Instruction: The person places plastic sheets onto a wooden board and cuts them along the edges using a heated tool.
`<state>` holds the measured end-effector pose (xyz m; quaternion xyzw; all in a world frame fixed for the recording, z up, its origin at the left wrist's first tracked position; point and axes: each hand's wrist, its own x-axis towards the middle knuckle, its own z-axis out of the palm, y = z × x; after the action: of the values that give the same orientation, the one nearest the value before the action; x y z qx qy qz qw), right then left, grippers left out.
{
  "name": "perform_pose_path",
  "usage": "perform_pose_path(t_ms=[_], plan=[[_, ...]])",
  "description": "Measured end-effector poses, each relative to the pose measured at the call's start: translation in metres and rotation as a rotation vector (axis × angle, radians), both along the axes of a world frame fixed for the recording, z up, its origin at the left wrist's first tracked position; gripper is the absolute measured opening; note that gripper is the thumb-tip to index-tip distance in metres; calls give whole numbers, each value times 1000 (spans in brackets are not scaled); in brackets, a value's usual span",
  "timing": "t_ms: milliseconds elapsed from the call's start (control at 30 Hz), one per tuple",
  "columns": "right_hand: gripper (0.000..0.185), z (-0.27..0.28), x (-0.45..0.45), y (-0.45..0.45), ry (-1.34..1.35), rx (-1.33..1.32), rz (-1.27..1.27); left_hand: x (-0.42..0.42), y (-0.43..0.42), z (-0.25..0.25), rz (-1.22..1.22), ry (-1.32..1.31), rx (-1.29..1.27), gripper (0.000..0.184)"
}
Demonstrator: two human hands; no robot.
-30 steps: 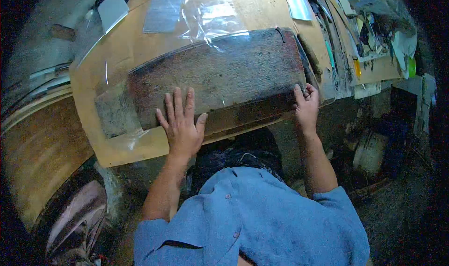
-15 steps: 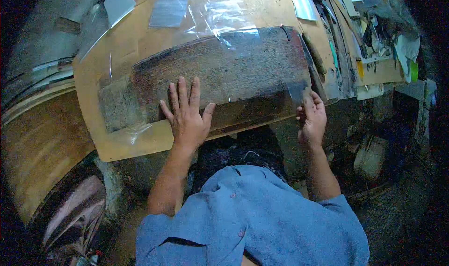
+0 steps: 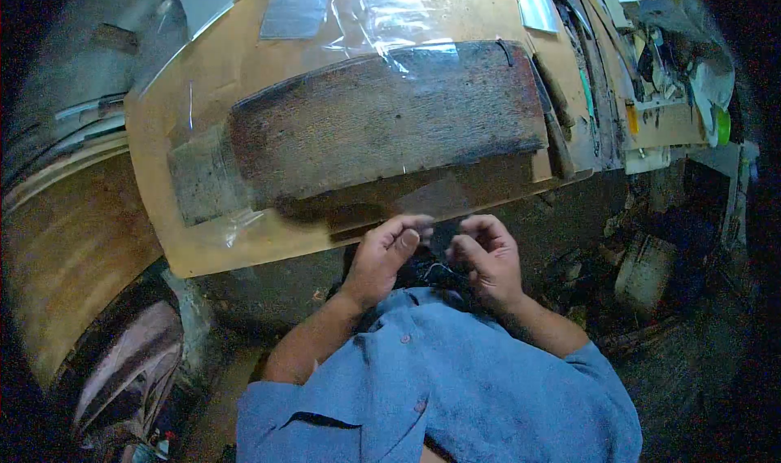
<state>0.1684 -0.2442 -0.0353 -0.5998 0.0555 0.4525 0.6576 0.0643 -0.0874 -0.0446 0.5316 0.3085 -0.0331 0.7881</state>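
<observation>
In front of my body, at the near edge of the table, my left hand (image 3: 384,255) and my right hand (image 3: 490,259) are close together with fingers pinched. Between them is a thin, see-through piece of plastic film (image 3: 438,198), faint against the dark behind it. Both hands appear to grip its near edge, though the exact contact is blurred. Just beyond the hands a long worn board (image 3: 390,121) with a rough brown-grey surface lies on the table. A greyish patch of material (image 3: 203,174) lies at its left end.
The tan tabletop (image 3: 252,247) has a rounded near-left corner. Crumpled clear plastic (image 3: 386,11) and a flat clear sheet (image 3: 297,7) lie at the back. A shiny sheet (image 3: 534,7) is at the back right. Tools and odds and ends crowd a shelf (image 3: 663,133) on the right.
My left hand has lifted off the board and moved right, toward my body. My right hand has brought the film from the board's right end to the left and nearer.
</observation>
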Motion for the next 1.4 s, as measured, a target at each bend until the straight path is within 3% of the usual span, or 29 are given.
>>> perform_pose_path(t_ms=[33, 133, 300, 400, 600, 700, 733, 833, 933, 967, 1100, 1400], plan=[[21, -3, -2, 2, 32, -1, 20, 3, -3, 1, 164, 18, -214, 35], [23, -11, -6, 4, 69, -69, 173, 10, 9, -6, 167, 116, -123, 24], [19, -7, -3, 20, 100, -143, 169, 2, 17, -21, 129, 142, -165, 19], [17, -14, -2, 23, -37, -132, 235, 1, 22, -22, 145, 188, -121, 16], [16, -30, -1, 35, -125, -175, 244, 4, 23, -20, 322, 140, 87, 12], [15, -34, 1, 41, -55, -171, 146, 4, 23, -15, 426, 154, 428, 20], [14, -39, 0, 41, -72, -180, 145, 3, 22, -12, 423, 158, 424, 20], [14, -48, 0, 40, -96, -198, 146, -4, 23, -12, 198, 62, 1091, 30], [15, -48, -1, 42, -86, -218, 133, -5, 16, -3, -27, 30, 1299, 36], [15, -47, -2, 42, -72, -226, 118, -7, 10, -6, -155, 102, 1326, 47], [16, -55, -2, 38, -133, -222, 140, 3, 1, -8, -358, 208, 1392, 63], [18, -52, 6, 37, -62, -201, 83, 14, -4, -22, -401, 304, 1434, 72]])
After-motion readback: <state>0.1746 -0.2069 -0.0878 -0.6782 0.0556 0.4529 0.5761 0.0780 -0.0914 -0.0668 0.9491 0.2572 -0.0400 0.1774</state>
